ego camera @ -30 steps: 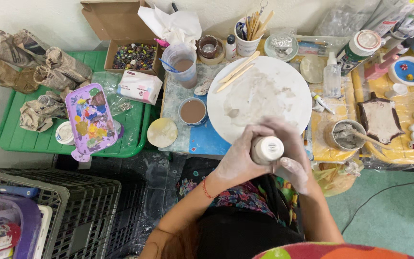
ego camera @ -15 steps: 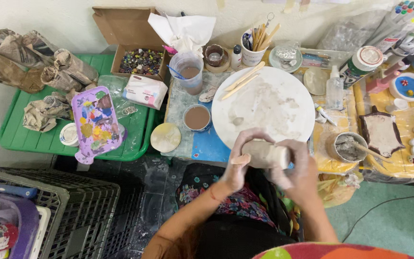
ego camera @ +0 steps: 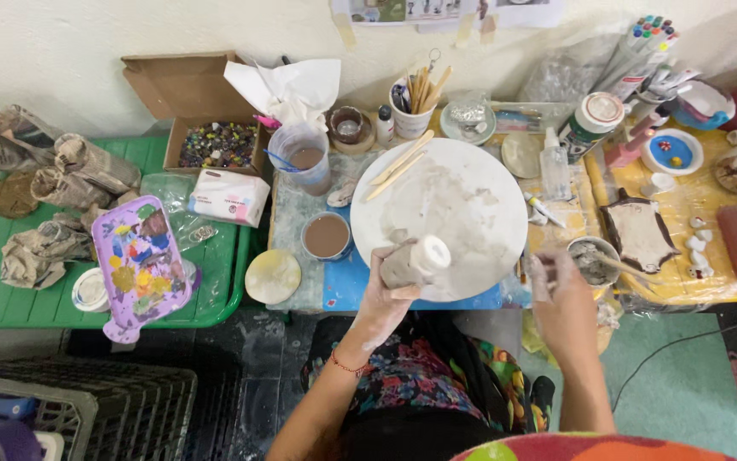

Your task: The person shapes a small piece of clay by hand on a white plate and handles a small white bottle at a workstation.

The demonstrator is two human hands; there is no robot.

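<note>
My left hand (ego camera: 383, 300) grips a small pale clay cylinder piece (ego camera: 414, 261), tilted with its round end up, over the near edge of a large white round board (ego camera: 454, 205) smeared with clay. My right hand (ego camera: 563, 299) has come off the piece and reaches right, its fingers by a thin tool (ego camera: 620, 266) that sticks out of a small grey slip bowl (ego camera: 591, 259). Two wooden sticks (ego camera: 398, 164) lie on the board's far left.
A cup of brown water (ego camera: 327, 236), a plastic beaker (ego camera: 304, 159), a jar of tools (ego camera: 413, 108) and a round sponge (ego camera: 272, 276) stand left of the board. A green tray (ego camera: 215, 282) holds a purple paint palette (ego camera: 136, 263). A yellow table (ego camera: 684, 213) carries dishes at right.
Both hands held the clay piece before. Now my right hand has let go and moved right toward the slip bowl, while my left hand keeps the piece and tilts it.
</note>
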